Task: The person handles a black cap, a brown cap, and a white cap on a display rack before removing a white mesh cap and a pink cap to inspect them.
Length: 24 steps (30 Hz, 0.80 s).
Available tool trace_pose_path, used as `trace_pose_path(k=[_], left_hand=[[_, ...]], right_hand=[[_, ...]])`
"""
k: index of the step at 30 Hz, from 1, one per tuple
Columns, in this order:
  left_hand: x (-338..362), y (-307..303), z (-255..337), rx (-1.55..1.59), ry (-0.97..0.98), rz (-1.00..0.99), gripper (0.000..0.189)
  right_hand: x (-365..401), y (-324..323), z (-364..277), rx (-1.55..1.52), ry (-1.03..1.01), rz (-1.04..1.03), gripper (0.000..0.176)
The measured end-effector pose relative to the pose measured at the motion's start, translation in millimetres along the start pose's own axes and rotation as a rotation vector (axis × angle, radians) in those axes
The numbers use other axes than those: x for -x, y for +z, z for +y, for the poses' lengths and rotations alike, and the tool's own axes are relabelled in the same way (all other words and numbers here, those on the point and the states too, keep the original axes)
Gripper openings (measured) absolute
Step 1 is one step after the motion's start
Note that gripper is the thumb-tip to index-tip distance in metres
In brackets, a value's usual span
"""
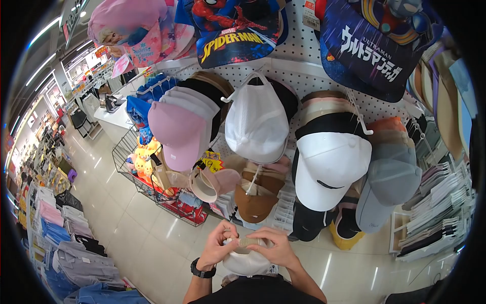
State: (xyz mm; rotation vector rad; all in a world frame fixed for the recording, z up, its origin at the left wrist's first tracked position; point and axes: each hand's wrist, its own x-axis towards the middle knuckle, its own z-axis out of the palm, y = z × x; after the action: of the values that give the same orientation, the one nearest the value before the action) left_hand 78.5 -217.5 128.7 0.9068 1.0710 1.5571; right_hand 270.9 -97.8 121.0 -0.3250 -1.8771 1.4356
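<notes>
A white cap (247,264) is held low in front of my body, its back opening turned up toward me. My left hand (221,244) pinches one end of the beige strap (249,242) at that opening, fingers curled. On the other side my right hand (274,247) grips the cap's edge by the strap, thumb and fingers closed. The rest of the cap hangs below my fingers, partly hidden by them. Just above my hands, a brown cap (256,203) hangs on the rack.
Rows of caps hang from a perforated panel (314,76), including a pink cap (177,133) and a white cap with a black mark (331,169). A wire basket (121,152) with toys stands left. Folded or hung clothes (440,207) fill the right; clothing racks (83,263) line the left.
</notes>
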Motion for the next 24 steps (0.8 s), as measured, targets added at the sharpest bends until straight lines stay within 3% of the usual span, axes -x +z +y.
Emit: trace_pose_path(k=[5,9,12,14,18,20,24], left_hand=[[-6,-8,-1,-0.168,-0.003,0.020,0.028],[-8,-12,0,-0.069,0.001,0.088,0.030],[-5,-8,15,-0.133,0.051,-0.044,0.030],[-3,-1,23,-0.391,0.047,-0.081,0.026],[-1,-3,26,-0.345,0.051,-0.120,0.027],[-2,-2,29,-0.342,0.154,-0.126,0.029],[-2,-6,31,-0.342,0.142,-0.143,0.028]], right_hand=[[-3,3,-5,0.014,0.005,-0.010,0.033],[-8,5,0,0.026,-0.063,0.039,0.031],[-7,1,-3,0.084,0.058,-0.022,0.031],[-11,1,-14,0.101,0.040,-0.034,0.031],[-17,0,-13,0.123,-0.087,-0.062,0.032],[-18,-1,-16,0.132,-0.073,-0.087,0.031],[-18,-3,-23,0.154,-0.005,-0.124,0.031]])
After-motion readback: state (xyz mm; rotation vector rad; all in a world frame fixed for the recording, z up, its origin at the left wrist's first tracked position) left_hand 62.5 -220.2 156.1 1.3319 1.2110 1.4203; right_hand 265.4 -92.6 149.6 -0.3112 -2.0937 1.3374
